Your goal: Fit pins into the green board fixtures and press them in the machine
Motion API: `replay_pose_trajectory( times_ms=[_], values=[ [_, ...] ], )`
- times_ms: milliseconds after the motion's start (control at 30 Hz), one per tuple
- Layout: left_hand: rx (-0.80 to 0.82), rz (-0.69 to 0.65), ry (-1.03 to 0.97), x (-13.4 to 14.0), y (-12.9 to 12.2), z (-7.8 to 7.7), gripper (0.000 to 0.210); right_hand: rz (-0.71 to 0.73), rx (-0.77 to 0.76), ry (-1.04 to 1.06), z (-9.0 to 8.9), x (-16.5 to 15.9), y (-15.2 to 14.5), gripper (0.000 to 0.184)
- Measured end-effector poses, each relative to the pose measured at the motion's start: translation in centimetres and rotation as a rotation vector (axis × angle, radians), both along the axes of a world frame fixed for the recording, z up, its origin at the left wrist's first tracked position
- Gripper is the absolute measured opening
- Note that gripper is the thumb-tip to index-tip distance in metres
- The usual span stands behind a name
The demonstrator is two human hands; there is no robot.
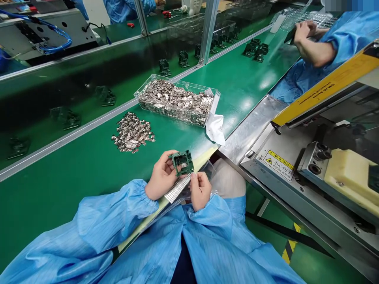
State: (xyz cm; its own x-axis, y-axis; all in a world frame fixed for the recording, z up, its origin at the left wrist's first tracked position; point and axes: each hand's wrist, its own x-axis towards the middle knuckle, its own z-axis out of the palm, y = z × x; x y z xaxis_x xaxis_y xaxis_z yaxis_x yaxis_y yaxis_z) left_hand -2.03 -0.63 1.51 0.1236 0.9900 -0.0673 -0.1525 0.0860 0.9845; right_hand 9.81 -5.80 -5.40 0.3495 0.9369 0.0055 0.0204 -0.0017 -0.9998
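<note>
A dark green plastic housing (182, 163) with an open middle is gripped by my left hand (162, 175), thumb and fingers on its left side. Inside its opening shows a small pale piece. My right hand (200, 190) is closed in a pinch right at the housing's lower right corner; what lies between its fingertips is too small to make out. Beneath the housing is a strip of small silvery rectangles (174, 192), partly covered by my hands. Beyond my left hand, a loose pile of small metal pieces (132, 133) lies on the green table (89, 165).
A clear plastic box (177, 115) full of metal pieces stands behind, with white tissue (215, 130) at its corner. Several dark housings (256, 49) sit farther along. At right is a machine with a warning label (278, 164). A co-worker's hands (304, 33) hold something dark.
</note>
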Motion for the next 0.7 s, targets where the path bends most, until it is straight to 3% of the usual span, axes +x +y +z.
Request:
replay_pose_trajectory(
  times_ms=[300,700],
  values=[
    [0.008,-0.009,-0.026,0.9,1.3,0.0,0.055,-0.034,0.077,0.006,-0.3,0.0,-0.8,0.034],
    [-0.01,-0.004,-0.048,0.9,1.3,-0.3,0.056,0.073,0.148,-0.257,-1.5,2.3,-0.8,0.028]
  ],
)
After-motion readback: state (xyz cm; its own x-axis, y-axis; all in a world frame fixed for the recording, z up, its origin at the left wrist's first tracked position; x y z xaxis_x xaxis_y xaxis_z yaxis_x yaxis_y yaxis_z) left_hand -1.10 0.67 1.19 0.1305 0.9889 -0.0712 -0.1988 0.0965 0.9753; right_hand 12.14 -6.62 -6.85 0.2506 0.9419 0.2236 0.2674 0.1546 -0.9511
